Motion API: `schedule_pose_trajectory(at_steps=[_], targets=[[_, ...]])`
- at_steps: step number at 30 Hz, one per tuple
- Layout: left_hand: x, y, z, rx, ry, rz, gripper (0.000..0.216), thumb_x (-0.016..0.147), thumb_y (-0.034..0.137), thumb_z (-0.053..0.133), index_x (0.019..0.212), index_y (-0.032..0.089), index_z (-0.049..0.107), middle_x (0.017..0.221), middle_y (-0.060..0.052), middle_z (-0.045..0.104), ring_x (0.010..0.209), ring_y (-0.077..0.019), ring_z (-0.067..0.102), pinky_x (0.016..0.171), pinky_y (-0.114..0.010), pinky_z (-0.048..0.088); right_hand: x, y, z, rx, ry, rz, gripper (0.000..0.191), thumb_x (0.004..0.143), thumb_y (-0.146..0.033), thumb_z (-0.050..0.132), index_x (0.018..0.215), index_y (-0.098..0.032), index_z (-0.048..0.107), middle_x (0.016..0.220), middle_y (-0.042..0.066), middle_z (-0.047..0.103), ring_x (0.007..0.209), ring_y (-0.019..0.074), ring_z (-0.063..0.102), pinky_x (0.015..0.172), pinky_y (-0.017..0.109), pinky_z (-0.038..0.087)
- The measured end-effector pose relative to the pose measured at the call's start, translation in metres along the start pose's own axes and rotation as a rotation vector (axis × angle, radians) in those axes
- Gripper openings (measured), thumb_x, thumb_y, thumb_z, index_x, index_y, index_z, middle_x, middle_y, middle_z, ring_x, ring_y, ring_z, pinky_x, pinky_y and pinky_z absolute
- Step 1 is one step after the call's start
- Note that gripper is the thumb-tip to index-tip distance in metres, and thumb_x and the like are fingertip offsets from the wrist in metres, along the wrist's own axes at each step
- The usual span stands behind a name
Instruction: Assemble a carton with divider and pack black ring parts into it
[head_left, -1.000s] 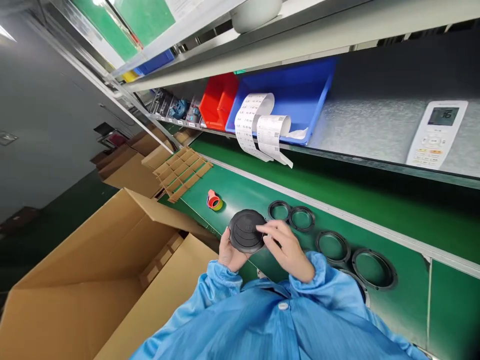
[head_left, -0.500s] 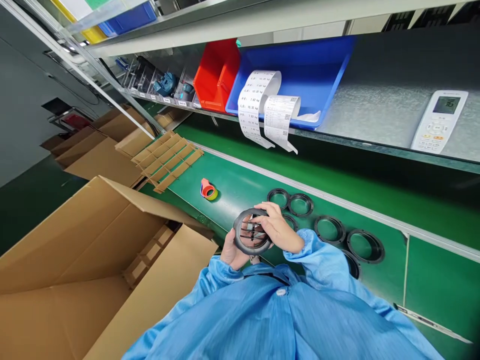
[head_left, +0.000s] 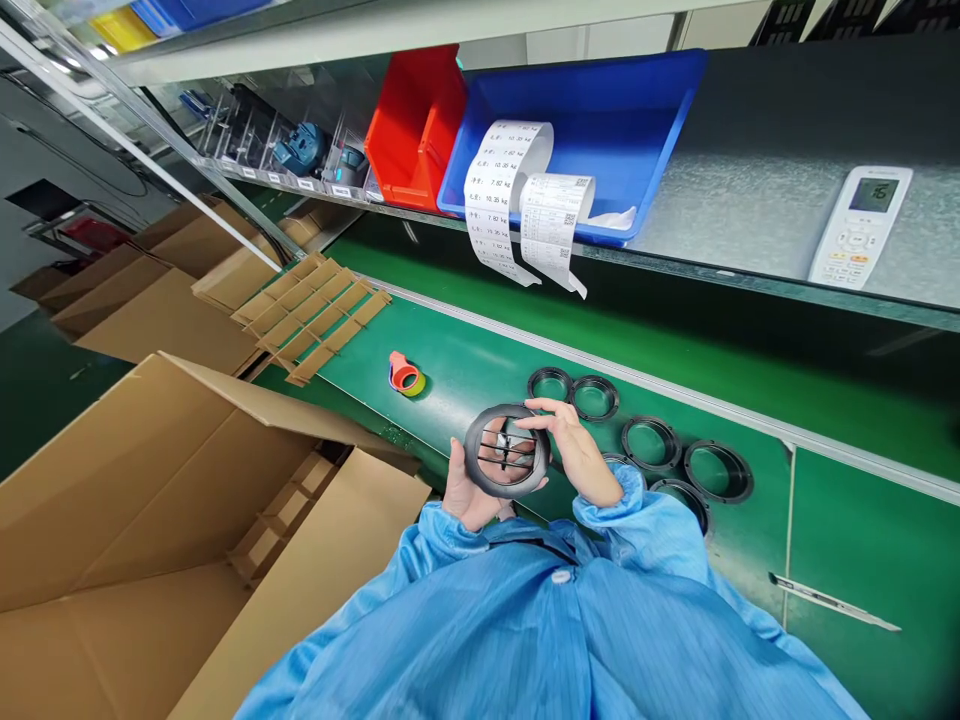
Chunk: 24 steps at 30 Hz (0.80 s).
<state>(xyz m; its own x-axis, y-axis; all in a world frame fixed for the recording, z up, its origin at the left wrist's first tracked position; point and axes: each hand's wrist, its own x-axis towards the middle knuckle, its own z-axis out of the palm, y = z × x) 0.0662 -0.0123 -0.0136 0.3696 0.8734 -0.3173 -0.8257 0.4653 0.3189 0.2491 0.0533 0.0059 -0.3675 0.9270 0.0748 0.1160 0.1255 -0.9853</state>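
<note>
A round black air vent [head_left: 477, 455] with thin crossed slats is held low over the bench's front edge. My left hand [head_left: 463, 493] is closed around it from below and the left, thumb up beside the rim. Across the upper right of the rim lie the fingers of my right hand [head_left: 581, 458], the tips reaching over the opening; its thumb is hidden. Several black rings stand to the right, among them a front ring [head_left: 718, 472] and a back ring [head_left: 595, 398]. One more is partly covered by my right sleeve [head_left: 630, 505].
A tape roll in an orange holder [head_left: 406, 374] lies on the green bench [head_left: 465, 345]. Cardboard dividers [head_left: 311, 310] rest at its left end, above a large open carton [head_left: 150, 480]. A slim knife-like tool [head_left: 832, 603] lies right. Overhead, a shelf bears a blue bin [head_left: 637, 110] and remote control [head_left: 861, 228].
My right fingertips have drawn back from the slats toward the rim's upper right. The vent is still in my left hand. The whole view has shifted slightly.
</note>
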Motion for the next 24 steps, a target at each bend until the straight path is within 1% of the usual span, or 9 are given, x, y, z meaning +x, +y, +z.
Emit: schedule_pose_trajectory(at_steps=[4,7,9,12,14,17,19,22,24], targets=[[0.001,-0.001,-0.002,-0.037,0.052,0.001,0.087,0.083,0.083,0.043,0.155,0.035,0.031,0.139,-0.017,0.059,0.135,-0.0407,0.05,0.113,-0.07,0.026,-0.004,0.005,0.001,0.013,0.021,0.037,0.067,0.104,-0.062,0.02,0.112,-0.026,0.076,0.136,0.007,0.059,0.13,0.0238,0.047,0.116,0.045,0.034],[0.002,-0.002,-0.002,-0.057,0.076,0.004,0.088,0.082,0.084,0.043,0.154,0.035,0.031,0.141,-0.018,0.058,0.134,-0.0411,0.051,0.111,-0.067,0.032,-0.005,0.009,0.0,0.018,0.021,0.045,0.065,0.104,-0.06,0.02,0.114,-0.027,0.075,0.135,0.006,0.059,0.13,0.0234,0.047,0.118,0.046,0.032],[0.004,-0.002,-0.001,-0.063,0.082,0.003,0.088,0.081,0.084,0.045,0.152,0.033,0.034,0.141,-0.018,0.058,0.134,-0.0413,0.051,0.11,-0.066,0.035,-0.005,0.012,0.001,0.016,0.019,0.041,0.062,0.105,-0.057,0.02,0.117,-0.028,0.074,0.135,0.006,0.059,0.13,0.0229,0.047,0.118,0.046,0.032],[0.005,0.0,-0.003,-0.069,0.093,0.008,0.084,0.082,0.083,0.046,0.146,0.029,0.046,0.139,-0.016,0.06,0.131,-0.0392,0.054,0.111,-0.064,0.036,-0.009,0.017,0.008,-0.102,0.0,-0.008,0.06,0.106,-0.051,0.017,0.135,-0.028,0.063,0.144,0.008,0.052,0.135,0.0236,0.043,0.118,0.048,0.034],[0.005,0.001,-0.01,-0.084,0.152,0.031,0.075,0.087,0.078,0.045,0.139,0.025,0.055,0.136,-0.013,0.064,0.129,-0.0338,0.057,0.113,-0.058,0.038,-0.015,0.023,0.017,-0.246,-0.059,-0.091,0.056,0.104,-0.055,0.027,0.143,-0.027,0.056,0.152,0.009,0.045,0.141,0.0277,0.036,0.12,0.051,0.031],[0.003,0.001,-0.027,-0.091,0.308,0.013,0.06,0.094,0.067,0.045,0.132,0.023,0.061,0.13,-0.008,0.068,0.127,-0.0275,0.058,0.113,-0.047,0.043,-0.028,0.038,0.033,-0.417,-0.252,-0.2,0.061,0.096,-0.058,0.05,0.145,-0.021,0.054,0.153,0.013,0.044,0.145,0.0337,0.03,0.122,0.056,0.025],[0.002,-0.003,-0.038,-0.073,0.385,-0.058,0.058,0.095,0.063,0.047,0.136,0.023,0.058,0.13,-0.009,0.068,0.128,-0.0282,0.058,0.112,-0.046,0.044,-0.035,0.054,0.042,-0.485,-0.348,-0.16,0.072,0.091,-0.057,0.06,0.15,-0.016,0.048,0.158,0.018,0.036,0.148,0.0364,0.024,0.122,0.058,0.024],[0.005,-0.012,-0.047,-0.034,0.422,-0.16,0.062,0.095,0.059,0.052,0.144,0.021,0.05,0.131,-0.012,0.067,0.128,-0.0301,0.058,0.112,-0.046,0.044,-0.035,0.079,0.051,-0.474,-0.424,0.037,0.11,0.074,-0.059,0.078,0.16,-0.015,0.025,0.165,0.022,0.01,0.152,0.0415,0.009,0.121,0.06,0.025],[0.012,-0.014,-0.051,0.014,0.433,-0.246,0.07,0.092,0.065,0.053,0.146,0.022,0.048,0.132,-0.014,0.065,0.127,-0.0319,0.058,0.109,-0.046,0.046,-0.027,0.094,0.055,-0.427,-0.454,0.159,0.126,0.065,-0.053,0.084,0.162,-0.019,0.013,0.163,0.022,0.014,0.15,0.0408,0.017,0.118,0.058,0.03]])
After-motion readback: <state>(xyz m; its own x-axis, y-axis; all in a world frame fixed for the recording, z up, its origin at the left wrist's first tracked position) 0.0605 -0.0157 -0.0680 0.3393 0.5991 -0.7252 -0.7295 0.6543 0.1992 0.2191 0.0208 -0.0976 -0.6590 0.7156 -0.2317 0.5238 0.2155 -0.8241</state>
